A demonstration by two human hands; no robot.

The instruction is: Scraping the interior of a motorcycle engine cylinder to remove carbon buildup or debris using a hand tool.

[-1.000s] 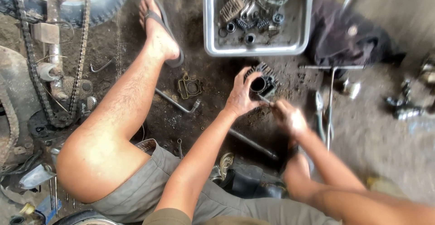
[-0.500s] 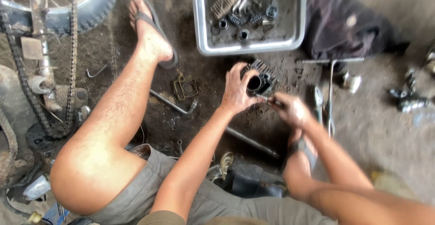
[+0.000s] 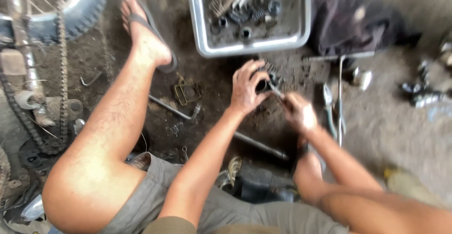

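Our left hand (image 3: 246, 89) clamps the dark finned engine part (image 3: 267, 77) on the dirt floor (image 3: 197, 121), just under our fingertips. Our right hand (image 3: 297, 111) pinches a thin tool (image 3: 277, 92) — its tip at the part. We'd hold the part firm and keep the tool steady.

I sat in a motorcycle repair workshop, on an oily dirt floor (image 3: 405, 130). A spoked wheel (image 3: 70, 3), drive chain (image 3: 61, 74) and metal tray (image 3: 200, 31) of greasy engine parts lay around me.
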